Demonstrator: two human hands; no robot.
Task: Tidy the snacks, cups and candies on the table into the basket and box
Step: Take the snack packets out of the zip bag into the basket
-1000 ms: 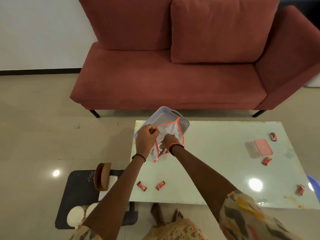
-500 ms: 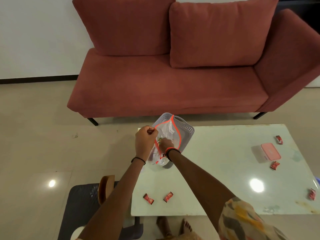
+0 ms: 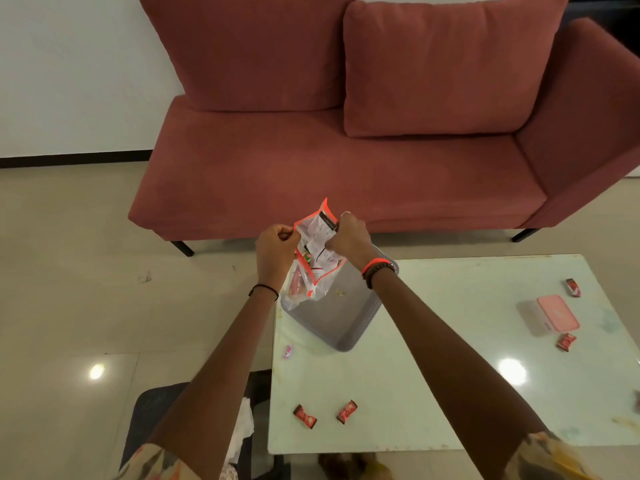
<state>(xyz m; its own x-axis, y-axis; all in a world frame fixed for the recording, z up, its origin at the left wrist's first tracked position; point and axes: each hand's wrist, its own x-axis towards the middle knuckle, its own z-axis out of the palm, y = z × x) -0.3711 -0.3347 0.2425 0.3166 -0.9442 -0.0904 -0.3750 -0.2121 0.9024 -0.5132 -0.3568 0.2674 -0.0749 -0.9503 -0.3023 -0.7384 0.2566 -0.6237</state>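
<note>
Holding a clear orange-edged pouch [image 3: 317, 258] at centre frame, above the grey basket [image 3: 346, 320]: left hand [image 3: 277, 244] pinches one rim corner, right hand [image 3: 349, 240] grips the other. Right hand, earlier inside the pouch, is now out; sealing likely next. Red candies [image 3: 304, 416] at lower centre await the box [image 3: 557, 313] at right.

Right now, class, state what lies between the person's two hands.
In the head view, a clear orange-edged bag of snacks lies there, gripped at its top by the left hand and right hand.
</note>
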